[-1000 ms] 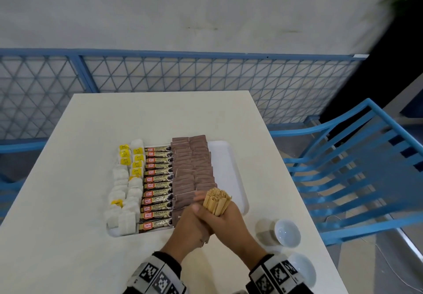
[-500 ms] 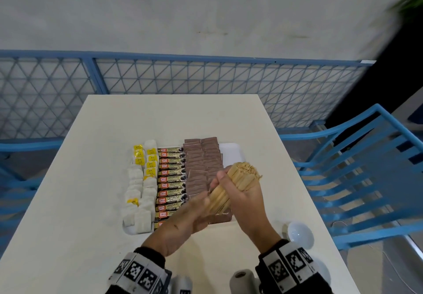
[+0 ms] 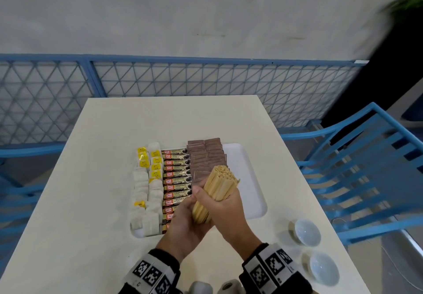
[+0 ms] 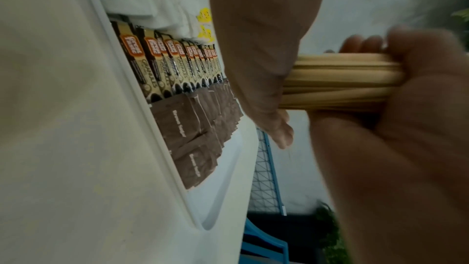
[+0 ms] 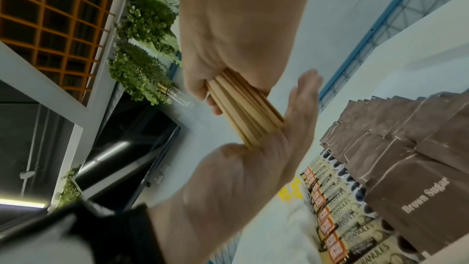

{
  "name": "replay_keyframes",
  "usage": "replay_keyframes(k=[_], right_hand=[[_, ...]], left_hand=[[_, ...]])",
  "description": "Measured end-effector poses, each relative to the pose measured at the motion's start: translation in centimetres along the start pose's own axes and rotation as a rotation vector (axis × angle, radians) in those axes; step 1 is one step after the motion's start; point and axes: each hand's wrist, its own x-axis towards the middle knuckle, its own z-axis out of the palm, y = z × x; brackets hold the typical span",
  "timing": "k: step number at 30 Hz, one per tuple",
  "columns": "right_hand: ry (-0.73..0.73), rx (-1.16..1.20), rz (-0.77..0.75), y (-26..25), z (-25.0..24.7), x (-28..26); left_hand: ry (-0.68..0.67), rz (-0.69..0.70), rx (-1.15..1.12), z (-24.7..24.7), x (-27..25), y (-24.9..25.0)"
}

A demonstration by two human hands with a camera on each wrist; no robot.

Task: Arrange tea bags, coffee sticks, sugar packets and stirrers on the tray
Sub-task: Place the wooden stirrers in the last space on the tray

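The flat left hand (image 3: 183, 222) butts the stirrers' (image 3: 217, 190) near ends while the right hand (image 3: 225, 204) wraps their middle above the tray's (image 3: 249, 179) bare right side; light, stiff, slippery sticks, best gripped mid-bundle.

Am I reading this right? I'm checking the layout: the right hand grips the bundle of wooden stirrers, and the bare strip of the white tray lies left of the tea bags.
Not quite. The right hand does grip the bundle of wooden stirrers, but the bare strip of the white tray lies on the right, beyond the brown sugar packets. The head view shows it.
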Motion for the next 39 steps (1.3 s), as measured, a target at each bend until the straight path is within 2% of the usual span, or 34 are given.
replay_keyframes(k=[6, 8, 10, 12, 15, 18, 22, 26, 31, 34, 37, 39], right_hand=[[0.054, -0.037, 0.072, 0.6, -0.6, 0.5], [0.088, -0.028, 0.134, 0.8, -1.4, 1.3], [0.108, -0.002, 0.199, 0.8, -2.4, 2.1], [0.105, 0.002, 0.239, 0.6, -3.6, 2.9], [0.087, -0.029, 0.318, 0.8, -5.0, 3.8], [0.062, -0.061, 0.419, 1.1, -6.2, 4.5], [-0.027, -0.08, 0.49, 1.5, -8.2, 5.6], [-0.105, -0.052, 0.563, 2.5, -9.5, 6.2], [-0.044, -0.003, 0.665, 3.7, -11.2, 8.4], [0.016, 0.012, 0.708, 4.5, -12.3, 10.4], [-0.003, -0.024, 0.76, 5.0, -13.0, 12.2], [-0.059, -0.075, 0.786, 5.4, -13.1, 13.2]], left_hand=[[0.048, 0.013, 0.097, 0.7, 0.0, 0.2], [0.079, 0.066, 0.228, 0.7, 0.1, 0.3], [0.092, 0.145, 0.475, 0.4, 0.1, 0.3], [-0.026, 0.23, 0.754, 0.6, -0.3, 0.2], [-0.155, 0.237, 1.013, 1.4, 0.2, -0.8], [-0.196, 0.23, 1.063, 3.3, 1.1, -1.8], [-0.259, 0.207, 0.966, 4.6, 2.2, -2.8], [-0.212, 0.141, 0.89, 5.1, 3.9, -3.9], [-0.15, 0.069, 0.978, 6.6, 5.9, -3.8], [-0.001, 0.039, 1.109, 6.9, 8.0, -2.3], [0.255, 0.098, 1.06, 7.3, 10.4, -1.5], [0.348, 0.121, 0.995, 7.6, 12.1, -1.5]])
